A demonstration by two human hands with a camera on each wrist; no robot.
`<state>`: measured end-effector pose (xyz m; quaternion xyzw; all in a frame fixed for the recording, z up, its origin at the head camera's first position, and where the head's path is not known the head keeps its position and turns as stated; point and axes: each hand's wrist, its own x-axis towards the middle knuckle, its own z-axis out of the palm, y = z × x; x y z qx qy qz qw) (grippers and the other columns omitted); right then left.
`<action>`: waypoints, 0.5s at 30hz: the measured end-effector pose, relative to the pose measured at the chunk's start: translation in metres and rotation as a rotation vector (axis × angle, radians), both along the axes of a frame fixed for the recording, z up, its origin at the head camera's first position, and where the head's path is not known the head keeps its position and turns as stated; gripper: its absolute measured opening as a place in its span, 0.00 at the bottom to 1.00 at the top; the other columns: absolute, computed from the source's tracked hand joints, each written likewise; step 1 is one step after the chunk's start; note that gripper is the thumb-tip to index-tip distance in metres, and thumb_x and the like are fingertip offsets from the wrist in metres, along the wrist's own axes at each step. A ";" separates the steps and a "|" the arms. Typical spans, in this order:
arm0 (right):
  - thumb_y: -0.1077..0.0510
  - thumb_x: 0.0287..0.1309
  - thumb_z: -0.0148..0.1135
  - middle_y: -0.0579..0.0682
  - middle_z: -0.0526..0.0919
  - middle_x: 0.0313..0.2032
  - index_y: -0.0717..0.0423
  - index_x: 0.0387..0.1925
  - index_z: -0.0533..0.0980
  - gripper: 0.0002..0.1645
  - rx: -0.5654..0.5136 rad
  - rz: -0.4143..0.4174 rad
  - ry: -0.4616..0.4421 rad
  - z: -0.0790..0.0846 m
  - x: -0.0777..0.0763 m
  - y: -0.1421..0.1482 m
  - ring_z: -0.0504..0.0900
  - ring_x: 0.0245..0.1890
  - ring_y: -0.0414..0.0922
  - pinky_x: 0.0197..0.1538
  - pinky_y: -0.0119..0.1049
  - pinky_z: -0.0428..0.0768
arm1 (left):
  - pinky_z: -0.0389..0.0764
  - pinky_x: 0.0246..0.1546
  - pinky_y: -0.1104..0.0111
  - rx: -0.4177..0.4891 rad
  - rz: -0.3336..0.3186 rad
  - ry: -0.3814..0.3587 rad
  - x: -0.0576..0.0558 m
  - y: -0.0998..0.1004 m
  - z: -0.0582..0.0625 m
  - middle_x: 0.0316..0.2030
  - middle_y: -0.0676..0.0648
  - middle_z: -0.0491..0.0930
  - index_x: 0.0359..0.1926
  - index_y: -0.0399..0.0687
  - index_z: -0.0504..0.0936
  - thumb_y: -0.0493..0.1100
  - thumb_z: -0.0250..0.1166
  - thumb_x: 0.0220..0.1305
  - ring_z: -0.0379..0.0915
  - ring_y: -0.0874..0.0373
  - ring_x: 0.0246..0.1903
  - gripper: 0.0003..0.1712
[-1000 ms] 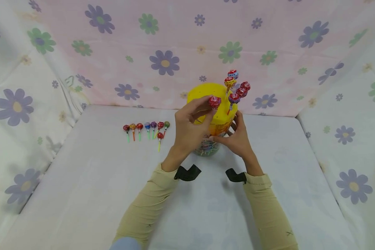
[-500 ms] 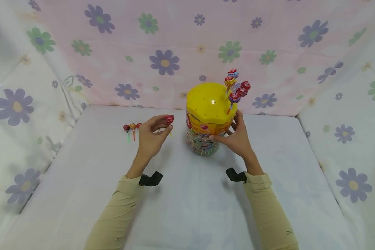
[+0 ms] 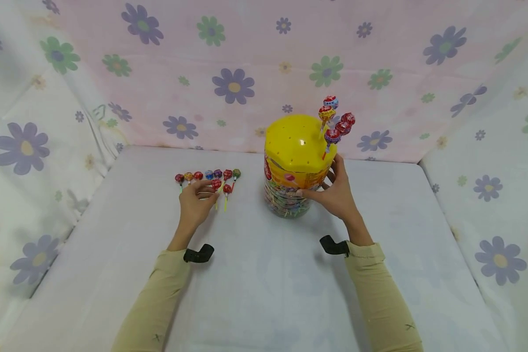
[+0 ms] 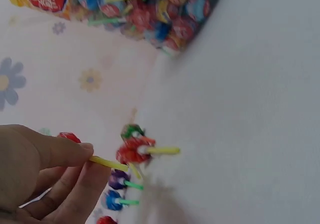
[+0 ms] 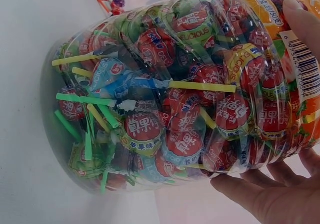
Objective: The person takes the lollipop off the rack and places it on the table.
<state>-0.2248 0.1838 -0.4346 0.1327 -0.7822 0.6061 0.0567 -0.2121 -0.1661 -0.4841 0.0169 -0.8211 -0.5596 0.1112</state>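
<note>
My left hand (image 3: 195,206) pinches a red-wrapped lollipop (image 3: 216,184) just above the table, beside the row of lollipops; its yellow stick (image 4: 109,163) pokes out past the thumb in the left wrist view. My right hand (image 3: 336,195) grips the side of a clear jar (image 3: 287,198) with a yellow lid (image 3: 295,139), thumb at the front and fingers behind. Wrapped lollipops (image 5: 185,119) fill the jar. Several more lollipops (image 3: 332,137) stand upright in the right part of the lid, which has small holes.
Several lollipops (image 3: 218,174) lie in a row at the table's back left. One red lollipop (image 3: 227,189) with a yellow stick lies slightly in front of them. Flower-patterned cloth (image 3: 251,58) rises behind the table (image 3: 264,283) and at both sides.
My left hand has moved from above the jar's lid, left and down to the lollipop row, carrying the red lollipop with it. The right hand stays on the jar.
</note>
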 end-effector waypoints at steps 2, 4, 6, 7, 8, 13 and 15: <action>0.65 0.50 0.78 0.53 0.65 0.69 0.44 0.76 0.52 0.59 0.001 0.000 0.001 -0.001 0.000 0.000 0.69 0.70 0.56 0.70 0.63 0.68 | 0.80 0.34 0.83 -0.046 0.012 -0.046 -0.003 -0.004 -0.004 0.43 0.28 0.84 0.55 0.27 0.81 0.29 0.68 0.61 0.85 0.35 0.43 0.21; 0.65 0.50 0.78 0.53 0.65 0.69 0.44 0.76 0.52 0.59 0.004 0.000 0.000 -0.001 -0.001 0.001 0.69 0.71 0.56 0.70 0.63 0.69 | 0.83 0.36 0.78 -0.091 0.016 -0.081 -0.006 -0.006 -0.008 0.42 0.29 0.85 0.55 0.28 0.81 0.30 0.69 0.61 0.86 0.37 0.42 0.20; 0.64 0.50 0.79 0.53 0.65 0.69 0.43 0.76 0.53 0.59 0.004 -0.001 -0.003 -0.001 -0.001 0.001 0.68 0.71 0.56 0.70 0.63 0.69 | 0.87 0.40 0.70 -0.128 0.016 -0.116 -0.009 -0.008 -0.011 0.42 0.30 0.85 0.55 0.28 0.81 0.31 0.69 0.62 0.86 0.38 0.42 0.20; 0.64 0.50 0.79 0.53 0.65 0.69 0.43 0.76 0.52 0.59 0.005 0.000 -0.004 -0.001 -0.001 0.001 0.68 0.71 0.56 0.70 0.63 0.69 | 0.88 0.42 0.66 -0.141 0.015 -0.129 -0.010 -0.008 -0.013 0.43 0.30 0.86 0.56 0.29 0.81 0.31 0.69 0.62 0.86 0.39 0.42 0.20; 0.64 0.50 0.79 0.53 0.65 0.69 0.43 0.76 0.53 0.59 0.006 -0.001 -0.005 -0.001 -0.001 0.001 0.68 0.71 0.56 0.70 0.63 0.69 | 0.88 0.43 0.62 -0.149 0.013 -0.141 -0.011 -0.009 -0.014 0.43 0.30 0.86 0.56 0.29 0.81 0.31 0.69 0.62 0.86 0.39 0.42 0.21; 0.64 0.50 0.79 0.54 0.65 0.69 0.44 0.76 0.52 0.60 0.006 0.001 -0.009 -0.001 -0.001 0.001 0.68 0.71 0.57 0.70 0.63 0.69 | 0.87 0.47 0.54 -0.159 -0.006 -0.182 -0.016 -0.010 -0.018 0.44 0.29 0.85 0.57 0.28 0.80 0.31 0.68 0.63 0.86 0.39 0.43 0.22; 0.64 0.51 0.78 0.54 0.65 0.69 0.44 0.76 0.52 0.60 0.008 0.000 -0.010 0.000 -0.001 0.001 0.68 0.71 0.57 0.70 0.63 0.69 | 0.87 0.47 0.54 -0.159 -0.017 -0.189 -0.018 -0.009 -0.018 0.44 0.29 0.85 0.57 0.27 0.80 0.31 0.68 0.62 0.86 0.39 0.43 0.22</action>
